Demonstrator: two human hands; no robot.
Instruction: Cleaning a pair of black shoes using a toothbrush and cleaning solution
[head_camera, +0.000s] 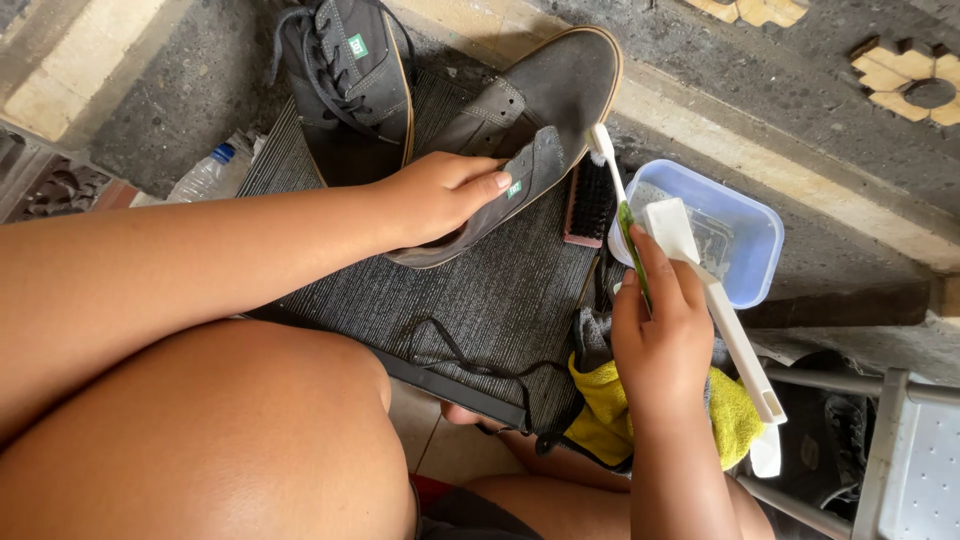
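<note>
Left hand (440, 195) clamps the grey shoe (520, 120) on the mat (470, 290), fingers inside the collar. Right hand (660, 330) holds a toothbrush (618, 195), bristles at the toe, tub (745, 235) beside. Scrubbing stage, I'd say; short firm strokes needed.

the ground was rough dark concrete (190, 90) in bright daylight, crossed by a pale stone strip (800, 190), with patterned tiles (905, 75) at top right and a grey metal frame (900, 450) lower right.
</note>
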